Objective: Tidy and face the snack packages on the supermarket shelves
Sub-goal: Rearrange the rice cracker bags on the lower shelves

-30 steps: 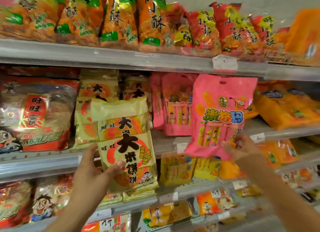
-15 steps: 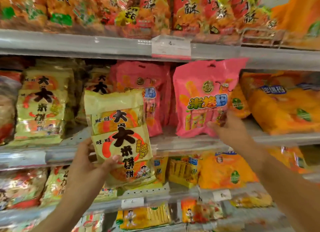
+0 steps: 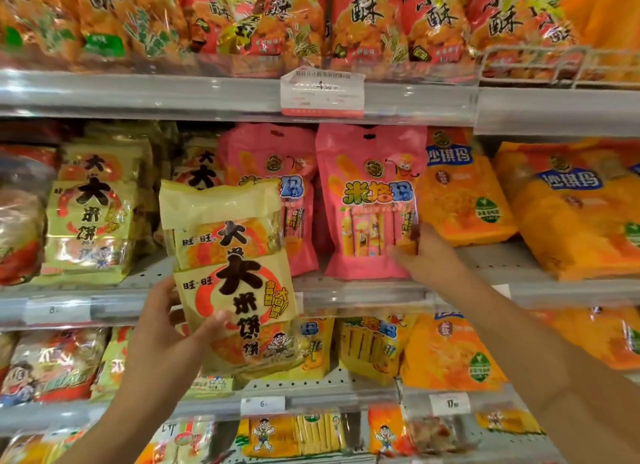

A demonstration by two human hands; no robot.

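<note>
Shelving: grey metal shelf unit (image 3: 138,96) fills the view, tiers stacked from 12 o'clock to 6 o'clock.
Shelf decks: perforated grey metal deck (image 3: 502,259) visible at 3 o'clock and near 6 o'clock.
Shelf edges: clear plastic label strip (image 3: 346,292) runs along each front edge.
Price tags: large white tag (image 3: 322,93) at 12 o'clock; small white tags (image 3: 262,404) toward 6 o'clock.
Divider: white wire rack (image 3: 533,61) at 2 o'clock on the top tier.
Light: even, bright, with glare on the strips.
</note>
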